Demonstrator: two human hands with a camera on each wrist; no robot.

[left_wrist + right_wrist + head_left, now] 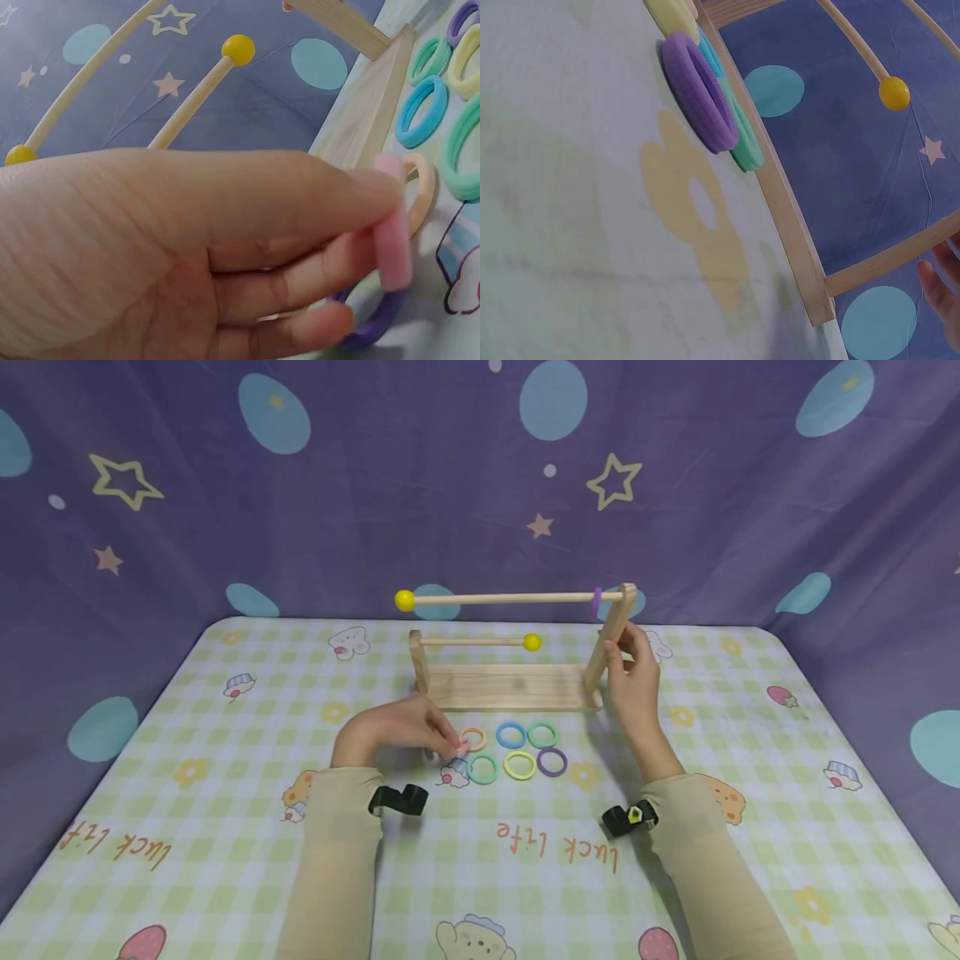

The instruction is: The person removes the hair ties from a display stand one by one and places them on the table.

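My left hand (pixel 401 724) pinches a pink hair tie (pixel 394 225) between thumb and fingers, low over the table beside a peach hair tie (pixel 426 187). Partly hidden under this hand in the left wrist view lies a purple hair tie (pixel 379 322). My right hand (pixel 636 681) grips the right upright (pixel 611 635) of a wooden rack, thumb on the near side. The rack's base (pixel 517 689) rests on the table. From its uprights reach two rods, each tipped with a yellow ball (pixel 405 601). One purple hair tie (pixel 597 603) hangs on the upper rod near the right upright.
In front of the rack lie several hair ties in two rows, among them a blue one (pixel 512 747), a yellow one (pixel 520 777) and another purple one (pixel 694 90). A checked cloth (pixel 225 877) covers the table; a patterned purple curtain (pixel 420 485) stands behind.
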